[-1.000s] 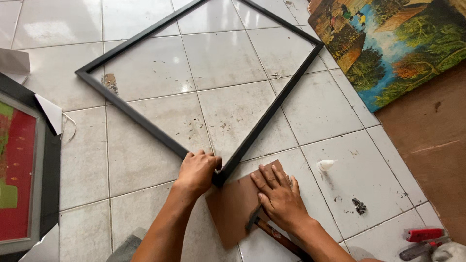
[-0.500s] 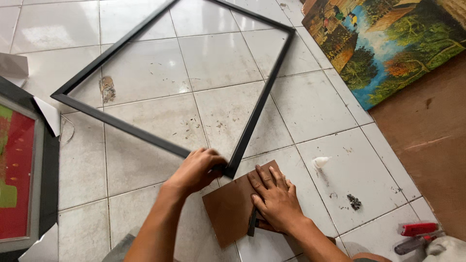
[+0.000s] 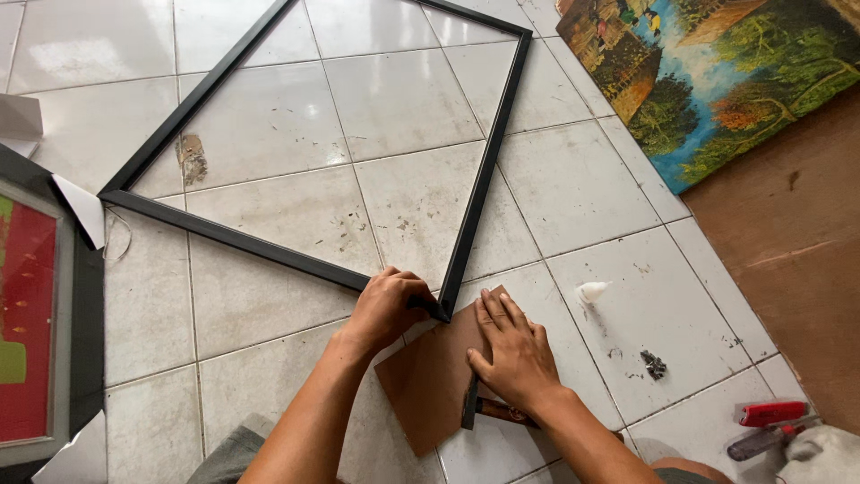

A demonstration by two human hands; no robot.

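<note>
Two bare hands worked at the near corner of a thin black rectangular picture frame [image 3: 475, 197] that lay empty and flat on a floor of glossy white tiles [image 3: 582, 188]. The left hand [image 3: 387, 305] was curled closed around that near corner, gripping it. Just right of the corner, the right hand [image 3: 512, 351] lay open and flat, fingers spread, pressing on a brown square sheet of board [image 3: 428, 381] that rested on the tiles and touched the frame's corner. Under the right palm lay a slim dark tool with a reddish-brown handle [image 3: 488, 410], mostly hidden. Farther right of the frame sat a small white blob [image 3: 591, 290] and a tiny grey scrap of metal [image 3: 653, 363]. A colourful landscape painting [image 3: 717, 72] lay beyond the frame's right side; a framed red picture [image 3: 27, 314] lay to its left. A red-handled tool [image 3: 769, 414] sat well right of the corner
</note>
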